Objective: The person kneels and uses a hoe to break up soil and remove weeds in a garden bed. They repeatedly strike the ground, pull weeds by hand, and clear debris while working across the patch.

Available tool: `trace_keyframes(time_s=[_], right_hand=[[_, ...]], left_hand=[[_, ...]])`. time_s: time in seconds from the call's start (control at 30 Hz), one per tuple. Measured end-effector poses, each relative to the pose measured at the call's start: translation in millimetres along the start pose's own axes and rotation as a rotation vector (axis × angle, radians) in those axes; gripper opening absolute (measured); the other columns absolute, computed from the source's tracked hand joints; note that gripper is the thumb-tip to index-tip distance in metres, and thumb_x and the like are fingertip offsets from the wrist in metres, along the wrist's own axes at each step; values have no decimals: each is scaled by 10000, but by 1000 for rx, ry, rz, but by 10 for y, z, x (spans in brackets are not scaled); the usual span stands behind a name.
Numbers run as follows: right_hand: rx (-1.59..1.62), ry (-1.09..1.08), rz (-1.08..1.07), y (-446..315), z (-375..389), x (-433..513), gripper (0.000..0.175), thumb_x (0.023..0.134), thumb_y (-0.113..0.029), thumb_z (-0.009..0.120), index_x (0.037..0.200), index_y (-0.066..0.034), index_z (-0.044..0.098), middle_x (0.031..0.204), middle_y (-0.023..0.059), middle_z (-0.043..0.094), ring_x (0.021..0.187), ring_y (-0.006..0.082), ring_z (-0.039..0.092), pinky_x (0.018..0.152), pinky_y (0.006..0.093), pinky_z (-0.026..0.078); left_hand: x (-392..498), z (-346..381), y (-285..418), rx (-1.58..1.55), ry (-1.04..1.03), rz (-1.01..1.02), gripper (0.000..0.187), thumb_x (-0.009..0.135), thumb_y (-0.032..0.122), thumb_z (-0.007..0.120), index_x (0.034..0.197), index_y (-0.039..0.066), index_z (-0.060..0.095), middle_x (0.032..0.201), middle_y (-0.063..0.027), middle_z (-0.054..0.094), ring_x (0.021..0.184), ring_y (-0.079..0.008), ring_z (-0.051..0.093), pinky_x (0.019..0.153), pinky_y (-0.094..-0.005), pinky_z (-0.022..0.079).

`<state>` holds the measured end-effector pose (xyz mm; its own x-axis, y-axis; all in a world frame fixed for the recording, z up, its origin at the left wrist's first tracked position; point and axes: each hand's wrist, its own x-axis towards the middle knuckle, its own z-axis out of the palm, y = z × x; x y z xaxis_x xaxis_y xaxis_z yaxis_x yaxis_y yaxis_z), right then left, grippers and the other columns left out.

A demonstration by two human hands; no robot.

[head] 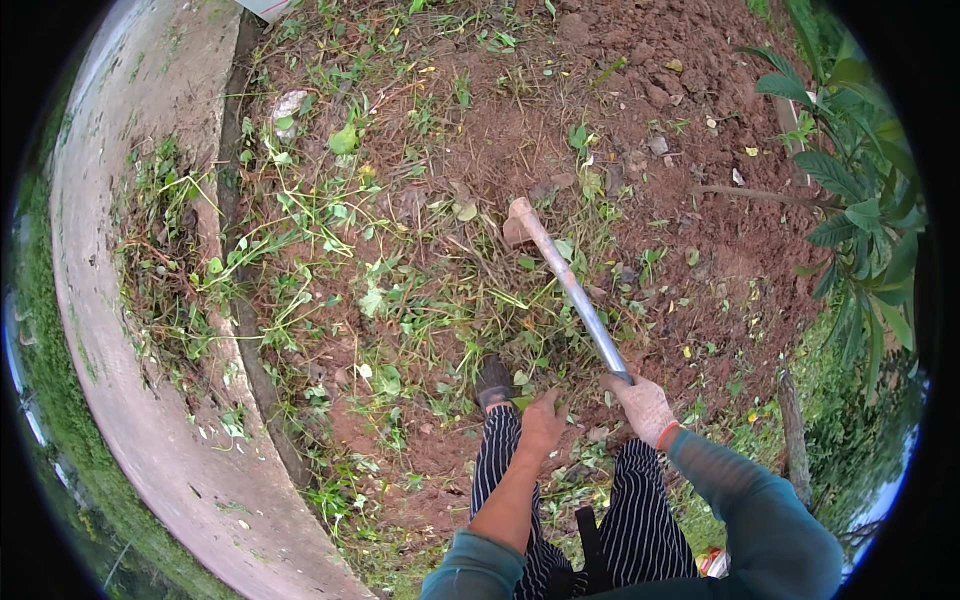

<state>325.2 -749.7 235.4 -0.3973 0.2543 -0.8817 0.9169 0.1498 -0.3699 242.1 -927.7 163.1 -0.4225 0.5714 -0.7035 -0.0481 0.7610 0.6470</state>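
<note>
My right hand [643,409], in a pale, soiled glove with an orange cuff, grips the near end of a long-handled hoe [574,289]. The tool's metal shaft slants away to the upper left. Its dirt-covered head [519,225] lies among cut weeds and reddish soil. My left hand [544,421] looks bare and hangs over my striped trouser leg, near a green leaf, away from the shaft. Its fingers are partly bent, and whether they hold anything is unclear. Vines and grass [420,315] spread over the ground about the hoe.
A concrete path [112,300] curves along the left, with a heap of pulled weeds [169,262] on its edge. A leafy shrub [862,180] stands at the right, above a wooden post [793,435]. A whitish stone [289,112] lies at the upper left.
</note>
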Motion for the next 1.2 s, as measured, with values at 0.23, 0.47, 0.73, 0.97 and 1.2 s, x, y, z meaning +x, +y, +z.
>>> trace_keyframes(time_s=[0.23, 0.47, 0.73, 0.97, 1.2], right_hand=[[756, 72, 40, -1533, -464, 821, 483, 829, -516, 572, 1072, -100, 603, 557, -12, 413, 417, 80, 395, 378, 250, 309], [671, 99, 80, -1814, 194, 1723, 676, 805, -643, 515, 977, 0, 634, 715, 128, 608, 622, 227, 600, 573, 361, 475], [-595, -79, -166, 471, 342, -47, 484, 851, -64, 517, 1301, -240, 497, 1003, 210, 571, 825, 334, 632, 711, 409, 539], [-644, 37, -329, 156, 98, -199, 422, 871, -106, 496, 1246, -293, 542, 871, 158, 540, 745, 328, 633, 643, 406, 537], [-429, 91, -508, -1364, 784, 1136, 444, 899, -454, 485, 1215, -147, 545, 910, 187, 636, 818, 352, 644, 699, 439, 524]], left_hand=[[-40, 17, -62, -20, 1, 10, 283, 836, 131, 623, 1084, -4, 601, 974, -212, 641, 882, -355, 635, 786, -404, 501], [-173, 27, -280, -49, 57, -49, 304, 831, 168, 652, 1084, 5, 605, 960, -188, 654, 813, -326, 650, 714, -382, 504], [-225, 199, -328, -64, -15, -154, 296, 824, 216, 626, 1065, 44, 616, 983, -219, 642, 918, -375, 616, 815, -441, 486], [-204, 326, -396, -54, 82, -68, 241, 822, 183, 640, 1011, 34, 617, 934, -195, 653, 835, -357, 636, 738, -398, 495], [-368, 266, -715, -76, 150, -205, 270, 821, 149, 646, 1046, 0, 625, 909, -186, 664, 801, -296, 654, 712, -357, 498]])
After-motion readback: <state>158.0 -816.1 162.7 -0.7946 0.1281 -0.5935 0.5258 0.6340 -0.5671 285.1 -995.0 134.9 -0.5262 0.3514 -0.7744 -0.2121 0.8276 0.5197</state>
